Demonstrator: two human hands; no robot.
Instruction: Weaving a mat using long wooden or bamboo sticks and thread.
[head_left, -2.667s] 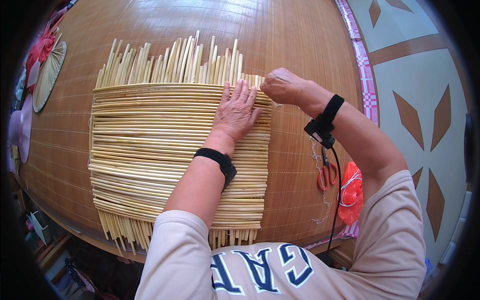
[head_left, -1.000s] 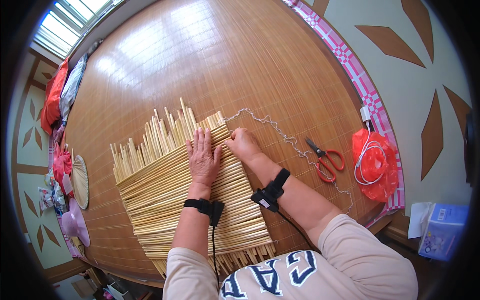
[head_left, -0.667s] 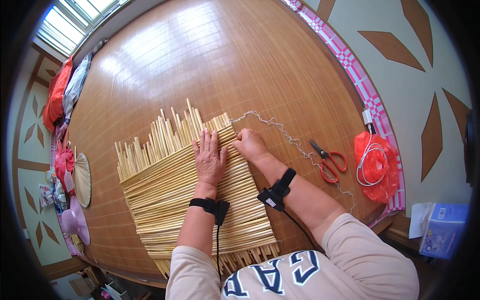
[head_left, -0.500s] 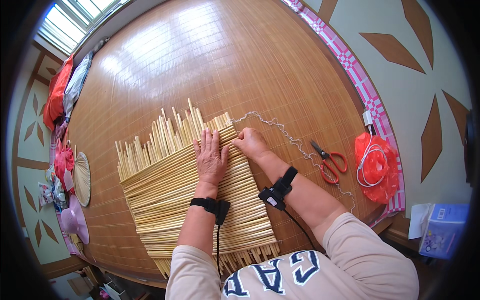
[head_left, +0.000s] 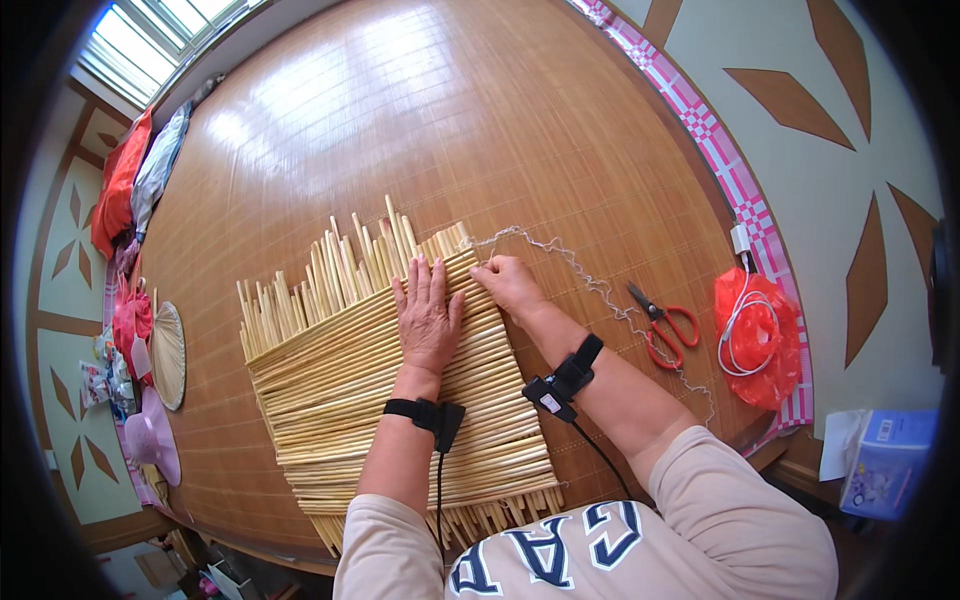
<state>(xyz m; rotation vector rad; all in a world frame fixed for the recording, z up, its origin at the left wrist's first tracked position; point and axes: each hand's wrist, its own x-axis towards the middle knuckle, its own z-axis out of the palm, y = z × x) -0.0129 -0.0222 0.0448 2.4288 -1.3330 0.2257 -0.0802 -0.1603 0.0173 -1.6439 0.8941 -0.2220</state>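
A mat of pale round sticks (head_left: 390, 440) lies on the brown bamboo surface (head_left: 480, 120), its upper rows level and uprights jutting out unevenly along the far side. My left hand (head_left: 428, 320) lies flat on its upper right part, fingers stretched out. My right hand (head_left: 512, 292) is pinched at the mat's right edge, beside a strand of white string (head_left: 560, 250); what the fingertips hold is too small to make out. The string trails rightward past red-handled scissors (head_left: 665, 325).
At right are a red plastic bag (head_left: 757, 360) with white cable, a pink checked border (head_left: 705, 130) and a blue-and-white pack (head_left: 885, 465). At left lie a woven fan (head_left: 168, 355), a pink hat (head_left: 155, 440) and red cloth (head_left: 122, 180). A window (head_left: 150, 40) is top left.
The view has swung since the earliest frame, showing more of the room. My right fist has shifted slightly toward me along the mat's edge. In the last second both hands have barely moved.
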